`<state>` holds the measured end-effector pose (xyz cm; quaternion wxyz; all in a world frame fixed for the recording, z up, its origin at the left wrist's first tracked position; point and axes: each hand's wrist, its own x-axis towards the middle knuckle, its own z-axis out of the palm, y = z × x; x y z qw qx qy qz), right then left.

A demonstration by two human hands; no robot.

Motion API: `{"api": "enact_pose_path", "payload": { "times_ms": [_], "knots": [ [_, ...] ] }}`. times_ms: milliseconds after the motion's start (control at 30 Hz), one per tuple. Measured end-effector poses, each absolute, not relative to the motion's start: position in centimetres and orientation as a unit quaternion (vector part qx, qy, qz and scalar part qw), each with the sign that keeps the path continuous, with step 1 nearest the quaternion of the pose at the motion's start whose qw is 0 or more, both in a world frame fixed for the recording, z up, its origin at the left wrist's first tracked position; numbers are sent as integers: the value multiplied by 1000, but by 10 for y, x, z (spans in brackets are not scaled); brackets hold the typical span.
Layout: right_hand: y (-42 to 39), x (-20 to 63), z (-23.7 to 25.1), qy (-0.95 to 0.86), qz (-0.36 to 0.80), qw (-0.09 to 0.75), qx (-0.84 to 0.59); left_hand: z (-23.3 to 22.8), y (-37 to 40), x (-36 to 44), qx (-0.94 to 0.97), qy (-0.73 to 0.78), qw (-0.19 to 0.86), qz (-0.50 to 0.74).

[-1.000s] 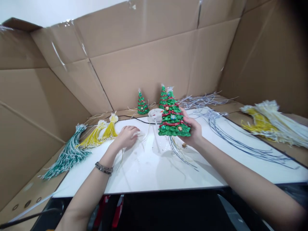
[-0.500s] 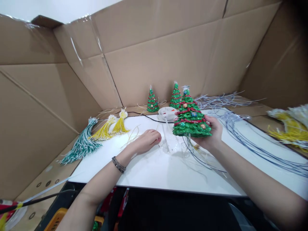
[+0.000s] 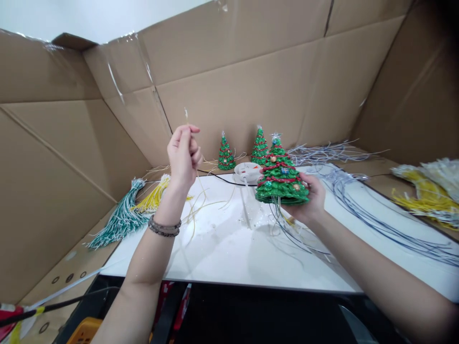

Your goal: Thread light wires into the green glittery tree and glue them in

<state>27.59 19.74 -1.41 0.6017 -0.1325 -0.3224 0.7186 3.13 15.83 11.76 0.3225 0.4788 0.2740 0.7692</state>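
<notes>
My left hand (image 3: 183,155) is raised over the table, its fingers pinching a thin yellowish wire (image 3: 186,114) with a small pale tip that points up. Part of that wire is hidden behind the hand. On the right, my right hand (image 3: 313,198) grips a small green Christmas tree (image 3: 281,179) from the side and below. The tree is upright, with red garlands, small ornaments and a silvery star. Dark and pale wires (image 3: 287,228) hang from its hollow base towards the table.
Two similar trees (image 3: 226,152) stand by the cardboard wall, near a round white holder (image 3: 247,171). Green-and-white (image 3: 122,217) and yellow (image 3: 154,196) wire bundles lie left. Grey-blue wires (image 3: 362,215) spread right, beside more yellow-and-white bundles (image 3: 426,191). Loose yellow wires (image 3: 195,212) lie mid-table.
My left hand has risen from the tabletop and moved left, lifting the thin wire. My right hand still holds the tree, almost in the same place.
</notes>
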Motion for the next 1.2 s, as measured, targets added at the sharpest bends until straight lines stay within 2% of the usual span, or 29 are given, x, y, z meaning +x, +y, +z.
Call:
{"api": "enact_pose_path", "payload": {
  "times_ms": [133,333,467,633,867,1200],
  "knots": [
    [193,273,-11,-289,750,575,-156,105,164,28,427,268,347,791],
    [190,271,-14,-315,752,558,-154,25,168,34,444,371,401,710],
    [189,272,-18,-319,755,547,-169,-4,166,34,443,378,429,690],
    [188,270,-22,-337,753,535,-183,-10,160,37,440,404,452,662],
    [180,260,-18,-325,749,543,-195,-5,155,37,428,359,472,682],
    [183,256,-24,-372,725,564,-139,6,153,28,364,333,471,732]
  ]
}}
